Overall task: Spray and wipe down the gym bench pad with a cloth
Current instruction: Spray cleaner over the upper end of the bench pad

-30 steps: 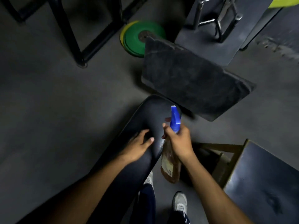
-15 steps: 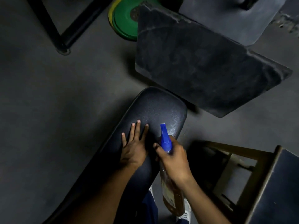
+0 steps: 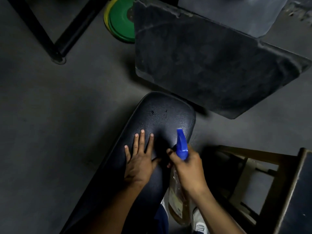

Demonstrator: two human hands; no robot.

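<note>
Dim gym floor (image 3: 50, 107), dark rubber; green weight plate (image 3: 121, 22) lying near a black frame leg (image 3: 55, 53), a large dusty slab (image 3: 211, 65) propped beyond. Bench pad (image 3: 162, 115) runs diagonally toward the viewer. Left hand (image 3: 138, 162) lies flat on it, fingers spread, likely bracing. Right hand (image 3: 189, 168) is wrapped around the spray bottle (image 3: 177, 200), blue nozzle (image 3: 181, 142) aimed at the pad's far end, where specks suggest mist has landed. No cloth visible; wiping apparently not begun.
</note>
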